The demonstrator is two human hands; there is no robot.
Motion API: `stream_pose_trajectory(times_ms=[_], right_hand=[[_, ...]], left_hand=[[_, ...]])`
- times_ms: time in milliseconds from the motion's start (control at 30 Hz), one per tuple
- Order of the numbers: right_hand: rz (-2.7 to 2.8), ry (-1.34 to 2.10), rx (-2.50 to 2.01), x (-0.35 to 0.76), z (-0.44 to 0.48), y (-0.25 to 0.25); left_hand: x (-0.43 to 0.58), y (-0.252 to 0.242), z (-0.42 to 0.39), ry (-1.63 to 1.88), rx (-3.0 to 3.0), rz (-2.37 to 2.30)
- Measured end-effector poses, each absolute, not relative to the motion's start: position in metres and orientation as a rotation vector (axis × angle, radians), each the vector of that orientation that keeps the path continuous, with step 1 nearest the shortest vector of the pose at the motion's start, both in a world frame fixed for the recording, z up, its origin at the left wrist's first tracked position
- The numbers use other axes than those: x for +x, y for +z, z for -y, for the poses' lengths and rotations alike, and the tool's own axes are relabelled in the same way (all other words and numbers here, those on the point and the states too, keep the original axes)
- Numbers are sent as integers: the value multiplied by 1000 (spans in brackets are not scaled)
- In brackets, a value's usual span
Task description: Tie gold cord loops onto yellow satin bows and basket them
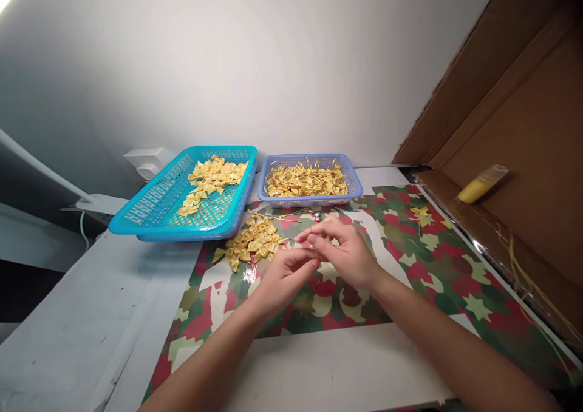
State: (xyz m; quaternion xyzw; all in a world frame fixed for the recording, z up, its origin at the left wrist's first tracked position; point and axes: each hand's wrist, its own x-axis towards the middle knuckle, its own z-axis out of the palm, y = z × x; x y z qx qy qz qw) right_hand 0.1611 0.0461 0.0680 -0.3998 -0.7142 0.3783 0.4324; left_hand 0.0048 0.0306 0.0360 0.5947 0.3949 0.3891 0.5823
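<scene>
My left hand (288,273) and my right hand (345,251) meet fingertip to fingertip above the patterned sheet (321,306). Both are closed in a pinch; whatever lies between the fingers is too small or too hidden to name. Just left of them is a loose pile of yellow ribbon bows (252,242). Thin gold ties (282,216) lie behind the pile. Beyond my right fingertips sit a few small silvery pieces (315,215), which look like little bells.
A turquoise basket (170,222) with yellow bows stands at the back left. Beside it, a blue-purple basket (310,200) holds bows with gold ties. A cardboard wall (514,108) rises on the right, with a yellow-filled tube (483,183) against it. One bow (421,212) lies at right.
</scene>
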Motion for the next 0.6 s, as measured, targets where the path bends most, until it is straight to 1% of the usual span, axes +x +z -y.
stream_pose_trajectory(times_ms=[133, 200, 267, 367, 600], right_hand=[[1788, 933, -1133, 162, -60, 49], [1715, 820, -1217, 166, -56, 43], [1695, 673, -1196, 170, -47, 39], [1808, 558, -1107, 169, -30, 34], [1772, 506, -1129, 158, -17, 13]], left_hand=[[3, 33, -28, 940, 1157, -835], [3, 32, -27, 974, 977, -786], [4, 31, -27, 996, 881, -771], [4, 30, -25, 1045, 887, -798], [7, 26, -18, 1042, 971, -889]])
